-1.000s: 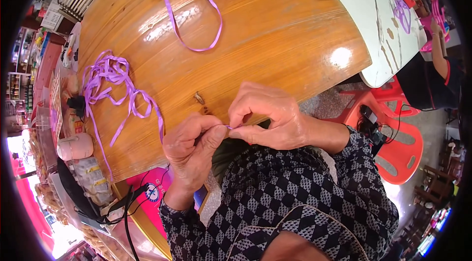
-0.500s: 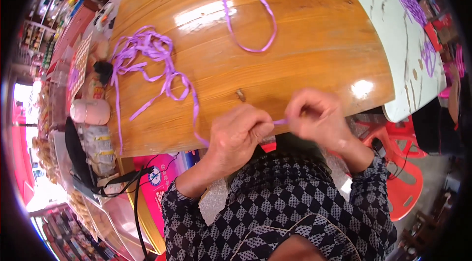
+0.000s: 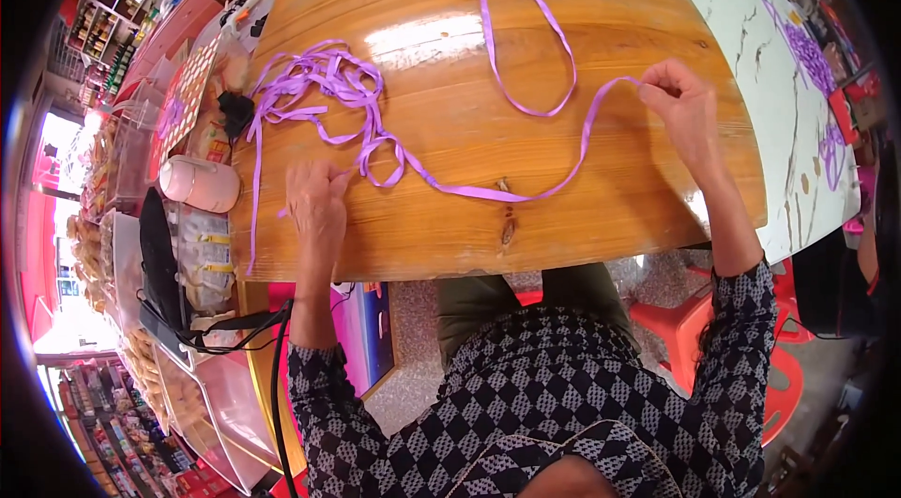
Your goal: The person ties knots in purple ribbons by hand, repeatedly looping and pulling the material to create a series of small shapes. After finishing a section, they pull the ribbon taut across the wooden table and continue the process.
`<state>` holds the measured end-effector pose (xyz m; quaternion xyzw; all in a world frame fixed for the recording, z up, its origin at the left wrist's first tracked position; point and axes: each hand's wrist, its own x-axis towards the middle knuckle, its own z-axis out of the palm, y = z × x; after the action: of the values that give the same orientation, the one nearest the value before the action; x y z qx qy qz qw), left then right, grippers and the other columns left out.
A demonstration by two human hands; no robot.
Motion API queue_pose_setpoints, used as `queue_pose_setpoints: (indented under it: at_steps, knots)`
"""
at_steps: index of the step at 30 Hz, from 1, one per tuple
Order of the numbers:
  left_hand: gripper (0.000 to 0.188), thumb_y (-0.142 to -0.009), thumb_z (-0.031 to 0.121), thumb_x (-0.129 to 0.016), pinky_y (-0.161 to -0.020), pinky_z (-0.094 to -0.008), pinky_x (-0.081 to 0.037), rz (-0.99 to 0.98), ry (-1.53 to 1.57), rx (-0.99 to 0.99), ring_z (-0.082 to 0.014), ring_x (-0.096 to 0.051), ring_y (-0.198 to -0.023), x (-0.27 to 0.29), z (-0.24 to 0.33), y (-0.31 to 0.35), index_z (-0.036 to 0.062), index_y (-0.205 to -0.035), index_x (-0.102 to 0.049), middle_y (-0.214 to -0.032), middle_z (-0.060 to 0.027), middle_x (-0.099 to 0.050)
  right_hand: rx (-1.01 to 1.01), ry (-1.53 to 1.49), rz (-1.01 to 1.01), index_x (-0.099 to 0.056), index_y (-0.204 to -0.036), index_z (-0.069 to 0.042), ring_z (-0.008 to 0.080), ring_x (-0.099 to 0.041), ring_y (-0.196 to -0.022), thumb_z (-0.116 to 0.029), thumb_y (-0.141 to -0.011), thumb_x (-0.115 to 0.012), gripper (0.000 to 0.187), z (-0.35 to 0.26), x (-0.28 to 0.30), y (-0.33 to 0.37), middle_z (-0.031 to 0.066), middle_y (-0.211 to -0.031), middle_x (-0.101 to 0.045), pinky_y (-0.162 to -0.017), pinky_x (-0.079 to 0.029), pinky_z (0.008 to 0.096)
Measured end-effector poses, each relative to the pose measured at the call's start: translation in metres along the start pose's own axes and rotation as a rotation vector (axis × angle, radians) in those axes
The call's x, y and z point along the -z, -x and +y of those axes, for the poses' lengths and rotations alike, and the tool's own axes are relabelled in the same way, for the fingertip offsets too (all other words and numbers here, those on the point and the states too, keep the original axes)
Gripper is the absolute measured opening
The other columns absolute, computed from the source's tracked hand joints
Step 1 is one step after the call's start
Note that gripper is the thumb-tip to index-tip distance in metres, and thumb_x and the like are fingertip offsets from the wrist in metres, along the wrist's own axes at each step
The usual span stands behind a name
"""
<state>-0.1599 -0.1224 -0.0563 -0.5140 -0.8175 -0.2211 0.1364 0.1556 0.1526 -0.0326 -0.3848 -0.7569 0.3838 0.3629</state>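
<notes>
— Since the earlier frame both hands have spread wide apart; they were together at the near table edge.

— Right hand (image 3: 683, 108)?

— Fingers pressed together, pinching the purple ribbon (image 3: 488, 190) at its far-right bend.

— Left hand (image 3: 317, 202)?

— Curled, fingertips nipping the same ribbon near the table's left front.

— Ribbon's lie?

— Stretched slackly left to right across the wooden table (image 3: 601, 216), sagging toward the person between the hands; a loose tangle (image 3: 314, 85) lies far left.
</notes>
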Motion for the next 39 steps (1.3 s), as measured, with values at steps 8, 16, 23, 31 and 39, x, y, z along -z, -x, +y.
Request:
queue_pose_setpoints:
  at_steps: [8, 16, 23, 31, 39]
  knots:
    - [0.014, -0.081, 0.002, -0.058, -0.057, -0.0236, -0.040, -0.230, 1.319, 0.451, -0.0130, -0.056, -0.062, 0.033, 0.085, 0.002, -0.0014, -0.095, -0.061, -0.070, -0.0040, -0.061, 0.578, 0.151, -0.130, -0.061, -0.094, -0.003, 0.0233, -0.054, -0.082, -0.003, -0.075, -0.062, 0.018, -0.044, -0.049, 0.050, 0.0102, -0.083, -0.057, -0.072, -0.043, 0.0326]
    - [0.023, -0.082, -0.002, -0.055, -0.075, -0.0289, -0.049, -0.069, 1.675, 0.485, -0.0187, -0.061, -0.082, 0.020, 0.157, -0.002, -0.0068, -0.105, -0.056, -0.091, -0.0129, -0.062, -0.196, -0.911, -0.495, -0.058, -0.100, 0.000, 0.0117, -0.058, -0.077, -0.009, -0.079, -0.065, 0.023, -0.078, -0.094, 0.098, 0.0068, -0.088, -0.061, -0.068, -0.046, 0.0238]
    - [0.018, -0.071, 0.000, -0.066, -0.067, -0.0318, -0.046, 0.145, 0.436, -0.206, -0.0238, -0.058, -0.079, 0.010, 0.150, 0.006, 0.0001, -0.088, -0.064, -0.085, -0.0103, -0.061, -0.297, -0.700, -0.523, -0.063, -0.088, 0.003, 0.0092, -0.058, -0.065, -0.008, -0.083, -0.061, 0.012, -0.073, -0.046, 0.097, 0.0051, -0.069, -0.062, -0.061, -0.046, 0.0209]
    - [0.016, -0.066, 0.011, -0.069, -0.057, -0.0278, -0.039, -0.113, 0.824, -0.428, -0.0175, -0.054, -0.069, 0.021, 0.129, -0.012, 0.0018, -0.077, -0.061, -0.081, -0.0086, -0.060, -0.224, -0.483, -0.298, -0.064, -0.082, 0.002, 0.0080, -0.055, -0.060, -0.011, -0.083, -0.061, 0.014, -0.053, -0.014, 0.086, 0.0028, -0.066, -0.060, -0.057, -0.044, 0.0206]
    - [0.016, -0.084, 0.014, -0.057, -0.042, -0.0207, -0.030, -0.828, 1.882, 0.509, -0.0079, -0.036, -0.042, 0.001, 0.127, 0.004, -0.0012, -0.079, -0.054, -0.073, -0.0134, -0.060, 0.012, -0.255, -0.056, -0.064, -0.080, 0.002, 0.0088, -0.054, -0.062, -0.010, -0.081, -0.064, 0.012, -0.028, -0.033, 0.067, 0.0031, -0.066, -0.059, -0.058, -0.043, 0.0226]
